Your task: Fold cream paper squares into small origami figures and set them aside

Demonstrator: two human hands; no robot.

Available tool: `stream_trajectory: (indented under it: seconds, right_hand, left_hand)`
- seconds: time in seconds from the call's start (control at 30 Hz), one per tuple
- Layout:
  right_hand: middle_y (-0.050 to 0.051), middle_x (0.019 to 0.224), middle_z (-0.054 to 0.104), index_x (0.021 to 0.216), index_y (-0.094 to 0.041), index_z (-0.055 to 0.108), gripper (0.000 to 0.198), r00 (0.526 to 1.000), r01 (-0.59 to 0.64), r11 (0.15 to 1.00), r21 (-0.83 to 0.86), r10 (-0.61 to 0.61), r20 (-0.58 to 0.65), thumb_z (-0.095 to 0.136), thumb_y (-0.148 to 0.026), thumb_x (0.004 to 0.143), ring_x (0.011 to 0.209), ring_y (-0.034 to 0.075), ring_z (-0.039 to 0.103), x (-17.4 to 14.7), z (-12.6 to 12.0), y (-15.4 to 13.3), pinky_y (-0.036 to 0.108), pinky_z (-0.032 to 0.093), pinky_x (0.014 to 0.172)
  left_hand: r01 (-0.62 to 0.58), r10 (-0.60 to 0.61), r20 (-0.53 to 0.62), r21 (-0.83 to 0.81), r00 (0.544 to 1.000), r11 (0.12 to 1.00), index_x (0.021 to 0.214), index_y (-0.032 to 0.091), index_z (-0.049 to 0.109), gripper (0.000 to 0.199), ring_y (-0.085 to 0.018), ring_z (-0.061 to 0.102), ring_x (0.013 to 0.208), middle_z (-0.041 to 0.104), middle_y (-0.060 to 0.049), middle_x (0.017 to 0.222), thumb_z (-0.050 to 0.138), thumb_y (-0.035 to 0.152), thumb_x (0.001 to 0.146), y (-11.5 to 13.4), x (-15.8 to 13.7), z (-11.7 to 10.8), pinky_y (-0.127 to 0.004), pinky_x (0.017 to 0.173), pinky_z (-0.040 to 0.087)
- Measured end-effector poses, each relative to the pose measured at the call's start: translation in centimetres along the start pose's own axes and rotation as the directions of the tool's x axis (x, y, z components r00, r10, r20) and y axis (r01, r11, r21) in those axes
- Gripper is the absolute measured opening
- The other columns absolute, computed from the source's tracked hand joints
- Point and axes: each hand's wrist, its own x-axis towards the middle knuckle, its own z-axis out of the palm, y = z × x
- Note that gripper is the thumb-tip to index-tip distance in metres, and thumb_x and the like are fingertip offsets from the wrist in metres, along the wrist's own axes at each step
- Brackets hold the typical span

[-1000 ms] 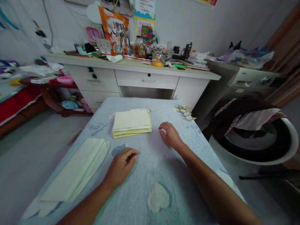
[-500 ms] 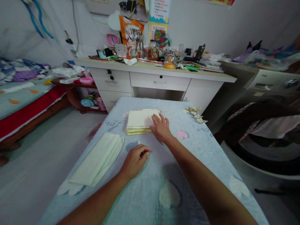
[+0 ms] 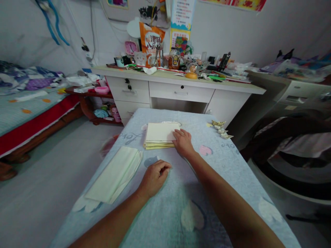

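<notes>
A stack of cream and yellow paper sheets (image 3: 160, 133) lies on the cloth-covered table. My right hand (image 3: 183, 140) rests at its right edge, its fingers laid out over the top sheet and its palm just off the corner. Nearer to me, my left hand (image 3: 156, 175) lies on the cloth with its fingers curled in; nothing shows in them. To the left of that hand is a folded bundle of pale green paper (image 3: 115, 175), set at a slant and not touched. Several small folded-paper pieces (image 3: 221, 130) stand in a row at the far right.
The table (image 3: 219, 206) wears a blue patterned cloth. Beyond it stands a white desk (image 3: 181, 92) crowded with a jar, an orange bag and other clutter. A washing machine (image 3: 289, 93) is at the right, a bed (image 3: 28, 113) at the left.
My right hand's fingers have lowered and drawn closer together on the stack's right edge. My left hand stays curled on the cloth. The view has shifted slightly to the left.
</notes>
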Motion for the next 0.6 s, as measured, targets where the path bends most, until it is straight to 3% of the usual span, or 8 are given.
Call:
stream_trajectory:
  seconds: [0.13, 0.37, 0.6]
  right_hand:
    - [0.01, 0.123, 0.06, 0.116, -0.019, 0.058, 0.033, 1.0, 0.011, 0.999, 0.037, -0.011, -0.005, 0.057, -0.02, 0.083, 0.114, 0.027, 0.047, 0.0, -0.4, 0.4, 0.042, 0.032, 0.097]
    - [0.009, 0.124, 0.052, 0.091, -0.02, 0.066, 0.011, 0.978, 0.097, 0.995, -0.002, -0.095, -0.184, 0.065, -0.023, 0.08, 0.117, 0.027, 0.038, -1.5, 0.1, 0.0, 0.041, 0.027, 0.099]
    - [0.007, 0.1, 0.059, 0.087, -0.02, 0.068, 0.017, 0.984, 0.108, 0.983, -0.147, -0.126, -0.123, 0.054, -0.026, 0.092, 0.097, 0.023, 0.042, -1.4, -0.1, -0.4, 0.035, 0.03, 0.082]
  left_hand:
    - [0.003, -0.003, -0.003, 0.005, 1.0, 1.0, 0.088, 0.018, 0.067, 0.02, -0.015, 0.059, 0.076, 0.065, -0.003, 0.083, 0.048, 0.015, 0.082, 0.0, 0.0, 0.0, -0.026, 0.072, 0.045]
    - [0.008, -0.008, -0.005, 0.008, 1.0, 1.0, 0.087, 0.018, 0.067, 0.019, -0.014, 0.059, 0.076, 0.065, -0.003, 0.084, 0.049, 0.014, 0.082, -0.2, -0.1, 0.1, -0.025, 0.073, 0.044]
    - [0.014, -0.014, 0.001, 0.015, 1.0, 1.0, 0.087, 0.018, 0.066, 0.018, -0.014, 0.059, 0.077, 0.063, -0.002, 0.083, 0.049, 0.013, 0.082, -0.1, -0.1, 0.0, -0.025, 0.073, 0.044]
